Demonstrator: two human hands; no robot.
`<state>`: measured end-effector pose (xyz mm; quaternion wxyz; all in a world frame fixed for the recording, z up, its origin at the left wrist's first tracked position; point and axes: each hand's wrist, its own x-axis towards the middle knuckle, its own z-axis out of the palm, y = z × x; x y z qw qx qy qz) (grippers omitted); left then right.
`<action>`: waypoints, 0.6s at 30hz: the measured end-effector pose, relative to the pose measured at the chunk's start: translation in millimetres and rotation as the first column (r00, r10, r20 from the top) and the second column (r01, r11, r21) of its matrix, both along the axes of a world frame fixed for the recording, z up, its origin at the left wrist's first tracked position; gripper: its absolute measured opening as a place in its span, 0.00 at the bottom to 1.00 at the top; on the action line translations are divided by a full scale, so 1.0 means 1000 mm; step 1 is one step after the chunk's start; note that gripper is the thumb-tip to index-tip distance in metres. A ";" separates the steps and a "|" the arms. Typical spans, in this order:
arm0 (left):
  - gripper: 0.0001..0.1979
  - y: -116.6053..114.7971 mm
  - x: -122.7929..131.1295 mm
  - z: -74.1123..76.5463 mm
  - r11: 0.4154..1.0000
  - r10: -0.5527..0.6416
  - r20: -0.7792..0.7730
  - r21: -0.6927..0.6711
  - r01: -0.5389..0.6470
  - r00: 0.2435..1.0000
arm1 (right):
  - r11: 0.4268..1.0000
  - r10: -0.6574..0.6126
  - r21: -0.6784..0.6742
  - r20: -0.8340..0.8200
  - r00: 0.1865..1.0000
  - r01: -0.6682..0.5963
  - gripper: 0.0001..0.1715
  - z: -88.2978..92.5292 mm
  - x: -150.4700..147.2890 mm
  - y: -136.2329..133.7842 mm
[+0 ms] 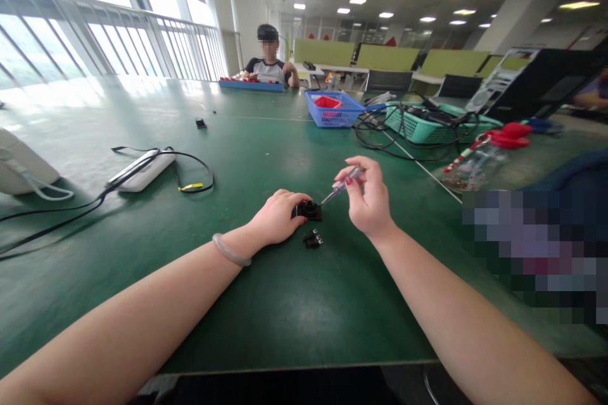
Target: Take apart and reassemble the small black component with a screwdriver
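My left hand (280, 216) grips the left side of a small black part (310, 210) on the table, thumb and fingers closed about its edge. What kind of part it is, I cannot make out. A screwdriver (339, 188) with a clear, purplish handle is pinched in my right hand (368, 196). Its thin shaft slants down to the left, and the tip is at the black part's right upper edge; whether it touches is too small to tell. Just below lie small black pieces with metal prongs (313, 239).
Left on the green table (266, 316) are a white power strip (145, 171) and black cables. Farther back sit a blue basket (335, 115), a teal basket (418, 126) with cables and a small black piece (201, 123). A red-capped bottle (484, 158) stands right. Across sits another person (268, 66).
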<state>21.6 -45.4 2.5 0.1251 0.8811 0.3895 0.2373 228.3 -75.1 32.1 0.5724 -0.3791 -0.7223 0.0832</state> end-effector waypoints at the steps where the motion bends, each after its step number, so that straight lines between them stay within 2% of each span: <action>1: 0.20 0.000 0.000 0.000 1.000 0.004 0.002 -0.006 -0.004 1.000 | 1.000 0.011 0.013 -0.032 0.999 -0.010 0.14 0.000 0.000 0.000; 4: 0.21 0.001 0.000 0.000 1.000 0.010 0.009 -0.018 -0.010 1.000 | 0.998 0.056 0.005 -0.069 0.996 -0.056 0.12 -0.002 0.000 0.000; 9: 0.21 0.002 -0.001 0.000 1.000 -0.002 0.017 -0.024 0.002 1.000 | 0.993 0.097 -0.073 0.052 0.994 -0.094 0.12 -0.004 -0.002 0.002; 14: 0.22 0.004 -0.001 -0.002 1.000 -0.007 0.016 -0.023 0.007 1.000 | 0.967 0.220 -0.149 0.097 0.971 -0.204 0.10 0.001 -0.002 -0.001; 18: 0.22 0.004 -0.001 -0.001 1.000 -0.014 0.015 -0.024 0.014 1.000 | 0.957 0.271 -0.127 0.088 0.958 -0.259 0.08 0.005 -0.005 -0.006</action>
